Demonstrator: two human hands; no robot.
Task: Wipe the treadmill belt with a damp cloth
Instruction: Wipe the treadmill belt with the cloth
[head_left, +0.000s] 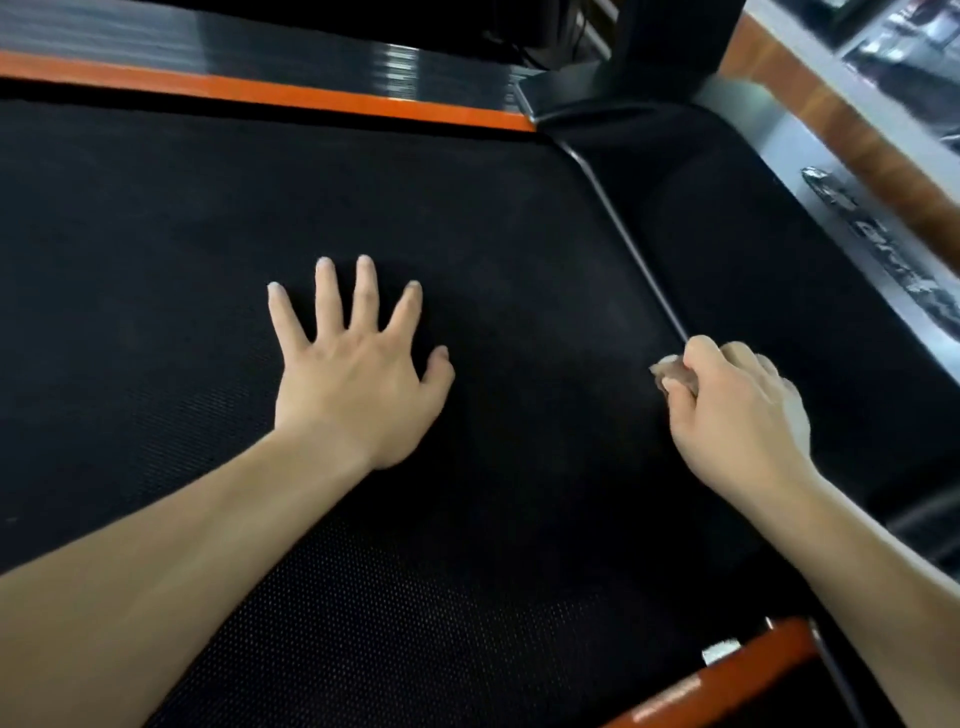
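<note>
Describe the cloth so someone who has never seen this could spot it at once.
On the wide black treadmill belt, look to its right side, by the thin grey strip. There the right hand curls around a small wad, the cloth. It is the only pale, crumpled thing; the left hand lies flat and holds nothing.

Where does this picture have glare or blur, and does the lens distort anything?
Head view: glare streaks the glossy black rail at top; the silver panel at right is blurred, its lettering unreadable; the left forearm swells toward the lower edge, likely wide-angle distortion; the belt is dark, its texture showing only near the bottom.
</note>
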